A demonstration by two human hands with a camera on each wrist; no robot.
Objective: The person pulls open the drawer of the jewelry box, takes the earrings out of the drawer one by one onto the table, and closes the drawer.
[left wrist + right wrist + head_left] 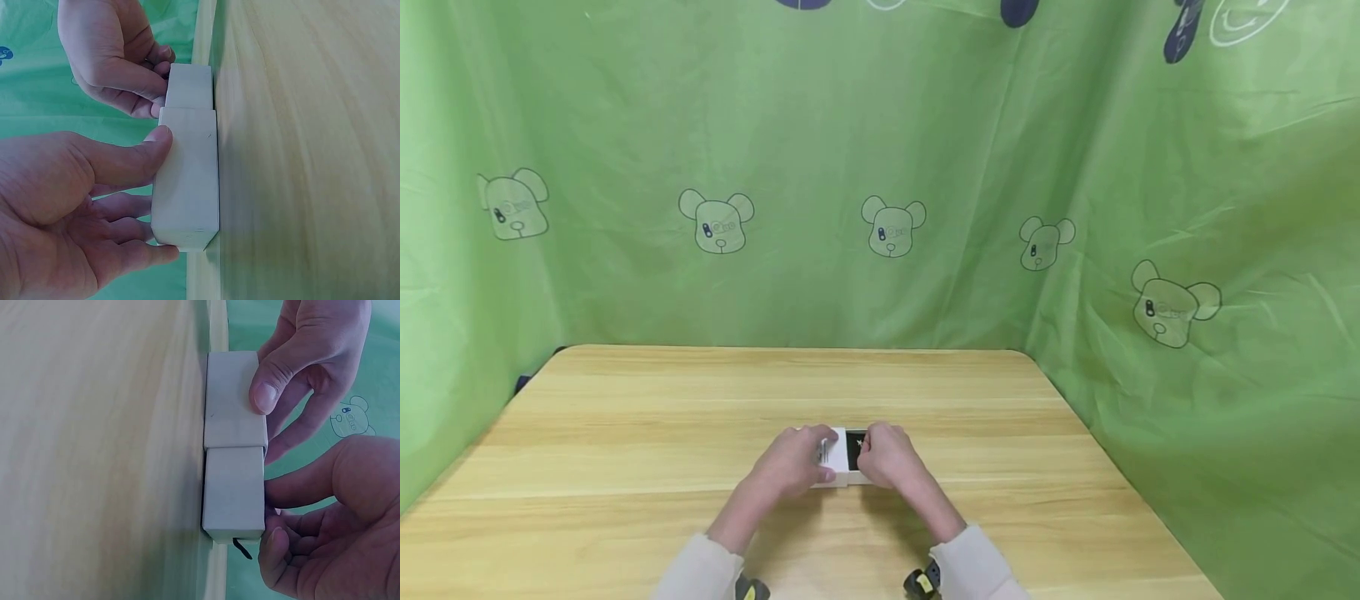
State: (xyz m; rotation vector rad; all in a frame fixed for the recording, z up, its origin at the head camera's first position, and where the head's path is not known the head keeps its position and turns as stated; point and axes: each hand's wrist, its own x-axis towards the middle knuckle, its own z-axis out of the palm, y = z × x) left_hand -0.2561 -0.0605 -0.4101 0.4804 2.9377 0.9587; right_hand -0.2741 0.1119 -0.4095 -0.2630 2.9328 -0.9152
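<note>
A white drawer-style box lies on the table, its inner tray (234,487) slid partly out to the right of the outer sleeve (187,175). My left hand (796,461) grips the sleeve, thumb (161,140) along the near side and the other fingers behind and at its left end. My right hand (889,456) is curled over the tray's open top, fingertips down at the black item (853,450) inside, which has a small white mark. Part of that item is hidden by the fingers. A short black ribbon (242,549) hangs slack from the tray's right end.
The box stands on a light wood-grain table (625,433). Green curtains (805,283) printed with bear heads hang behind and on both sides. Dark straps with cameras (922,581) sit at the wrists, by the pale sleeves.
</note>
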